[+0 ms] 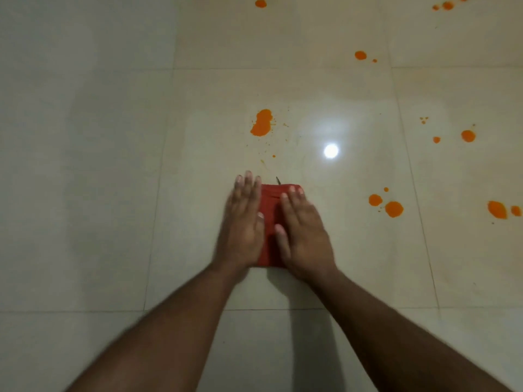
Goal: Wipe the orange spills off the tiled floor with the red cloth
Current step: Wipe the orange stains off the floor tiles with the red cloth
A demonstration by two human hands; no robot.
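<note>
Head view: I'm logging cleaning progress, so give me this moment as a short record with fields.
cloth: red cloth, folded, flat on the floor
left hand: flat on the cloth's left edge
right hand: flat on the cloth's right side
nearest spill: ahead of the cloth, untouched
other spills: scattered to the right and farther ahead
glare: lamp reflection on the tile

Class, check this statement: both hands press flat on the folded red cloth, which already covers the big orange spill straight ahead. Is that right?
Not quite. The head view shows the left hand and right hand flat on the red cloth, but the cloth lies short of the big orange spill, which is uncovered on the tiled floor ahead.
</note>
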